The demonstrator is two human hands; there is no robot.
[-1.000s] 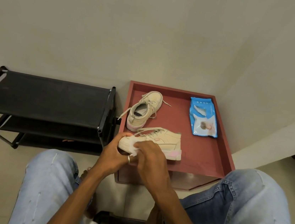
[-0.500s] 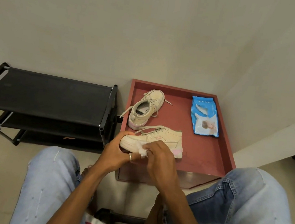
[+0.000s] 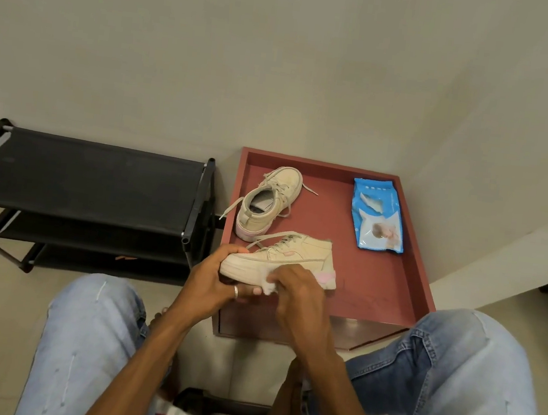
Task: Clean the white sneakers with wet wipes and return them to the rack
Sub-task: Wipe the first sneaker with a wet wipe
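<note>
No legible text anywhere, wipes pack [image 3: 377,216] at right of frame with a row of tiny white marks along its top edge, too small to read, pink patch [image 3: 289,253] on the near sneaker [image 3: 307,258] blurred, orange mark [image 3: 126,258] on the rack [image 3: 79,180], lower left, undecipherable

You have open room on the red table [image 3: 376,289] right of the held sneaker [image 3: 294,258], and between the second sneaker [image 3: 268,203] and the wipes pack [image 3: 376,216]. The rack [image 3: 79,180] has a corner post just beside your left hand [image 3: 211,282].

Matt black cloth shelves on the rack [image 3: 89,181] (metal tubes), glossy plastic wipes pack [image 3: 377,216].
</note>
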